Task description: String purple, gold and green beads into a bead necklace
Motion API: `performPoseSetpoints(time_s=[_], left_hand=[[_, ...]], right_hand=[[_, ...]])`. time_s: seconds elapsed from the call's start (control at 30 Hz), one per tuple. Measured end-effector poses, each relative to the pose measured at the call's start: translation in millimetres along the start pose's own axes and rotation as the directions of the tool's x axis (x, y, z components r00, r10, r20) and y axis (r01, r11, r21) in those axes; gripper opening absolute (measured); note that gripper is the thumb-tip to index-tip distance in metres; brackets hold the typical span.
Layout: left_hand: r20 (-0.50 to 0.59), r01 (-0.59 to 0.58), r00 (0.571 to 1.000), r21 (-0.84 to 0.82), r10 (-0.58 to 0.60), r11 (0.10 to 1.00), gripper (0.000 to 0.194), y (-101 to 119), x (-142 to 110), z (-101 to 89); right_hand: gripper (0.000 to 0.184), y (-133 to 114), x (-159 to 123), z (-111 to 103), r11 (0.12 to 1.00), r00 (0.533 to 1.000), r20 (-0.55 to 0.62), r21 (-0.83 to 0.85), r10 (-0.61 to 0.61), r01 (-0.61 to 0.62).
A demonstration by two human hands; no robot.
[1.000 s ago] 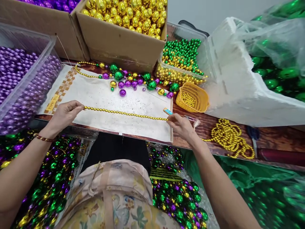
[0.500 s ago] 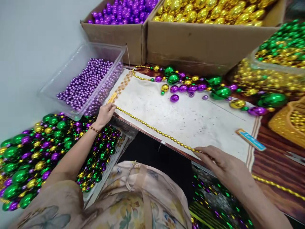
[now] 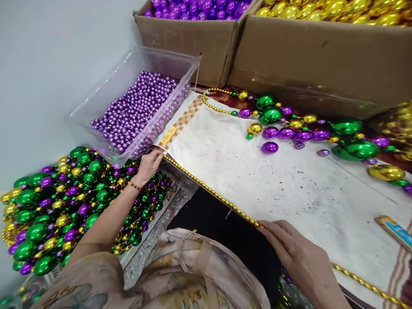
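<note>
A strand of small gold beads (image 3: 209,189) runs straight along the front edge of the white cloth (image 3: 231,159). My left hand (image 3: 150,165) pinches its far-left end, close to the checkered border of the cloth. Toward the right, my right hand (image 3: 294,249) is closed around the same strand, and more gold beads trail out past it to the lower right. Behind the strand, a garland of large green, purple and gold beads (image 3: 286,133) lies across the back of the cloth. One loose purple bead (image 3: 269,147) rests in front of that garland.
Left of the cloth stands a clear plastic bin (image 3: 128,150) of small purple beads. Cardboard boxes (image 3: 189,47) of purple and gold beads line the back. Finished-looking bead garlands (image 3: 61,210) hang at lower left. A blue-labelled strip (image 3: 395,231) lies at right.
The view has shifted, so the table things appear farther right and larger. Both hands still hold the gold strand, which now lies lower, along the cloth's front edge.
</note>
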State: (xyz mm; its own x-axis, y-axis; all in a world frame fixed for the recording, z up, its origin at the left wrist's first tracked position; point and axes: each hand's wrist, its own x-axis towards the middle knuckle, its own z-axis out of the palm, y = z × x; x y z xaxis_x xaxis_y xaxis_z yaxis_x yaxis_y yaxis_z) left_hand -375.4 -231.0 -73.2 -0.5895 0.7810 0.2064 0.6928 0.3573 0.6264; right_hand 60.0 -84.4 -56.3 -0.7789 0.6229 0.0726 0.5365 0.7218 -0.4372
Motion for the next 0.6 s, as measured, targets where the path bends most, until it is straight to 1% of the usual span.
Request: performPoseSetpoints(time_s=[0.1,0.2,0.3,0.37,0.5,0.53,0.6], left_hand=[[0.014,-0.012,1.000,-0.029,0.012,1.000,0.022,-4.2,-0.4,3.0],[0.025,-0.028,0.999,-0.040,0.029,0.999,0.023,-5.9,-0.4,3.0],[0.029,-0.012,0.999,-0.041,0.014,0.999,0.022,-6.8,-2.1,0.7],[0.025,0.007,1.000,-0.035,-0.006,0.999,0.021,-8.1,-2.9,-1.1],[0.019,0.008,1.000,-0.015,-0.007,1.000,0.021,-11.3,-1.3,-3.4],[0.023,0.003,1.000,-0.007,-0.003,1.000,0.022,-11.2,-1.0,-4.0],[0.035,0.003,0.999,0.003,-0.003,1.000,0.023,-9.8,-0.9,-5.0]], right_hand=[[0.034,-1.4,1.9,2.8,0.990,0.999,0.029,0.135,0.029,-0.033],[0.031,-3.3,3.3,1.0,0.988,0.994,0.082,0.130,0.075,-0.085],[0.034,-13.2,5.4,-3.6,0.993,0.986,0.143,0.065,0.085,-0.095],[0.036,-22.5,6.9,-6.0,0.994,0.982,0.156,-0.006,0.108,-0.109],[0.033,-39.0,9.8,-7.4,0.965,0.981,0.132,-0.242,0.141,-0.106],[0.031,-42.5,10.7,-7.2,0.954,0.983,0.117,-0.282,0.141,-0.104],[0.026,-48.4,13.1,-5.3,0.950,0.988,0.073,-0.295,0.133,-0.106]])
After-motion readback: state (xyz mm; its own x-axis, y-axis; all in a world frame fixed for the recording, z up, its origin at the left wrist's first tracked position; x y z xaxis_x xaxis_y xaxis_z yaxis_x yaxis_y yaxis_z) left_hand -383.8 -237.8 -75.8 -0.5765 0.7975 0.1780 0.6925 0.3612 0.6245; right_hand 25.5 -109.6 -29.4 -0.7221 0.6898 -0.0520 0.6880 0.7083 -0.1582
